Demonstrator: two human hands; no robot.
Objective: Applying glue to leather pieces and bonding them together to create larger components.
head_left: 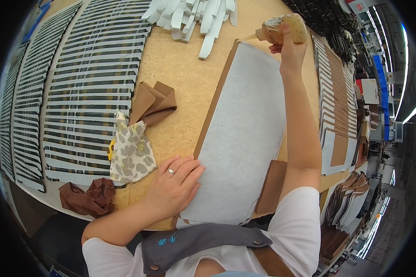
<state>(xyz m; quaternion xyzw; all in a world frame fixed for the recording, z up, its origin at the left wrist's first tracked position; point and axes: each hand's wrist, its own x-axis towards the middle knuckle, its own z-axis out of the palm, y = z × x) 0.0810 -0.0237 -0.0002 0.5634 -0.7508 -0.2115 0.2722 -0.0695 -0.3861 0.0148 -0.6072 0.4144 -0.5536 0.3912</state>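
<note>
Mostly tan, the counter (171, 60) filled the middle of the frame, its face lightly mottled. Along the right rim the room stretched away: long white ceiling lights (406, 60), a blue band (382, 92), crowded goods too small to sort out. Lower right, brown sheet-like pieces (346, 198) stood in a packed bundle.

Upper left held rows of dark pieces banded with pale strips (92, 87), overlapped like slats. Top centre: a loose heap of whitish strips (194, 18). Left of centre, a smooth, folded brown piece (157, 101) lay against a soft cloth with grey leafy blotches (134, 154); below them sat a crumpled reddish-brown wad (88, 196).

Right of centre lay a long pale-grey panel (240, 120), matt and papery, a narrow brown edge (217, 92) showing along its left side. Its long axis ran from bottom centre toward the upper right. A flat brown piece (270, 189) lay by its lower right edge.

The left hand (178, 182), ringed, rested on the panel's lower left edge, fingers extended and close together, gripping nothing. At upper right, the right hand (291, 51) had its fingers wrapped round a cloudy amber bottle (272, 33), its wall crusted with residue. The bottle lay nearly level in the frame, nozzle (259, 35) pointing left near the panel's top end; whether the tip touched, I could not tell.
</note>
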